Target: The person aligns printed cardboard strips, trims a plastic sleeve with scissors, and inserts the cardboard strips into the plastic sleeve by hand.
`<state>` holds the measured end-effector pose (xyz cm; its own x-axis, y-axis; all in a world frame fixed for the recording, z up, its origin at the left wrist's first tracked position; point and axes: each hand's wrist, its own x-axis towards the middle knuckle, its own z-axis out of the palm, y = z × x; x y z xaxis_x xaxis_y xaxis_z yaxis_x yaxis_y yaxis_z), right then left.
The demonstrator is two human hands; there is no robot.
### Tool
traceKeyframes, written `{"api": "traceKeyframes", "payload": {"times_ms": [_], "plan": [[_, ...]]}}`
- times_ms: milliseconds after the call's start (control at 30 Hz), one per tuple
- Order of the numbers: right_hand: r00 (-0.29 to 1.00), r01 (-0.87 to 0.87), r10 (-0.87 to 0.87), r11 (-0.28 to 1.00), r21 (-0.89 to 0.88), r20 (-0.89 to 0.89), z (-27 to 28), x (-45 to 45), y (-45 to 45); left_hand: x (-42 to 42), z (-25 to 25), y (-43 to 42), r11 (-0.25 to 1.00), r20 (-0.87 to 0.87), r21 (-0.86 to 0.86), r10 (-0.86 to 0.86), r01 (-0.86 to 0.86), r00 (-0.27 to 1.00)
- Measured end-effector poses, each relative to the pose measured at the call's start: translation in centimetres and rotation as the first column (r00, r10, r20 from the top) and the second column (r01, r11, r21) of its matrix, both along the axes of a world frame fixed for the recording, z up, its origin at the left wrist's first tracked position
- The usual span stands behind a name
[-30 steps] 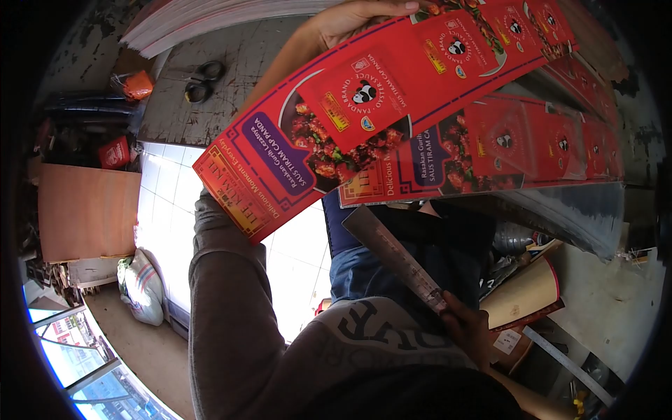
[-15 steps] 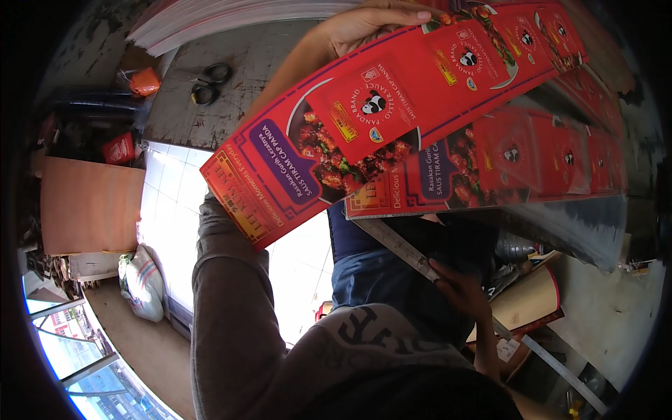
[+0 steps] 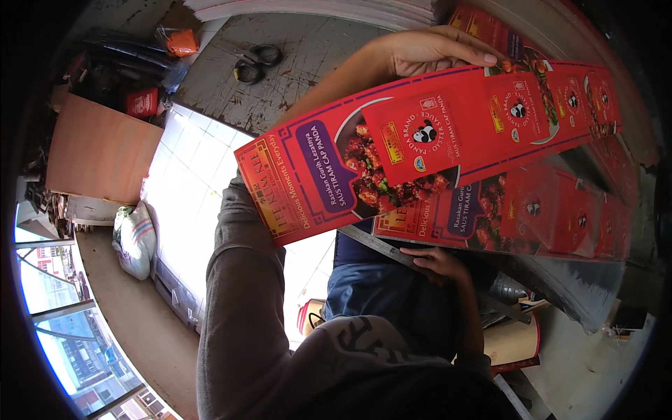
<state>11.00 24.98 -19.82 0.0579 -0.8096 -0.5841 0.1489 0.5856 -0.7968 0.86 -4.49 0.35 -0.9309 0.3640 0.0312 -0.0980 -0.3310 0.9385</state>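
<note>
My left hand [image 3: 441, 52] grips the upper edge of a long red printed strip [image 3: 476, 133], thumb on its face, fingers partly hidden. The strip has panda logos and food pictures and slants up to the right. Below it, another red printed sheet [image 3: 490, 224] lies under clear plastic at the edge of a stack. My right hand [image 3: 437, 266] is closed around a long metal ruler [image 3: 378, 245], just under that sheet's lower edge. The ruler's upper end passes beneath the red strip.
Black-handled scissors [image 3: 255, 63] lie on a scratched dark table [image 3: 210, 77] at the upper left. A thick paper stack [image 3: 315, 8] is at the top. A brown board [image 3: 101, 147] and a white sack [image 3: 134, 238] stand at the left. A rolled sheet [image 3: 514, 343] is at the lower right.
My right hand has moved up and in with the ruler, closer to the plastic-covered sheet. The view has shifted; my left hand still holds the strip, now appearing farther right and lower.
</note>
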Motion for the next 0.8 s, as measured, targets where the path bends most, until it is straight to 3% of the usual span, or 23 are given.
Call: {"api": "traceKeyframes", "payload": {"times_ms": [100,167,300,367,467,800], "plan": [[0.994,0.107,-0.109,0.987,-0.121,-0.015,-1.8,0.3,0.7,-0.1,-0.2,0.1,1.000,0.027,0.006,-0.008,0.007,1.000],[0.997,0.072,-0.060,0.954,0.290,-0.052,-1.4,0.0,0.4,-0.2,-0.3,-0.3,1.000,0.027,0.007,-0.026,0.026,0.999],[0.993,0.117,-0.107,0.973,0.197,-0.058,-4.2,0.2,1.2,-0.1,-0.2,-0.2,0.996,0.054,0.062,-0.073,0.070,0.996],[0.976,0.209,-0.213,0.975,-0.081,-0.046,-6.5,0.2,1.8,-0.1,-0.2,-0.1,0.998,0.058,0.050,-0.052,0.049,0.997],[0.959,0.280,-0.279,0.959,-0.031,0.038,-5.3,0.3,1.3,-0.3,-0.4,-0.2,0.996,0.062,0.062,-0.061,0.057,0.996],[0.955,0.297,-0.297,0.954,0.046,0.006,-6.0,0.3,1.8,-0.1,-0.2,-0.2,0.995,0.043,0.065,-0.080,0.077,0.996]]}}
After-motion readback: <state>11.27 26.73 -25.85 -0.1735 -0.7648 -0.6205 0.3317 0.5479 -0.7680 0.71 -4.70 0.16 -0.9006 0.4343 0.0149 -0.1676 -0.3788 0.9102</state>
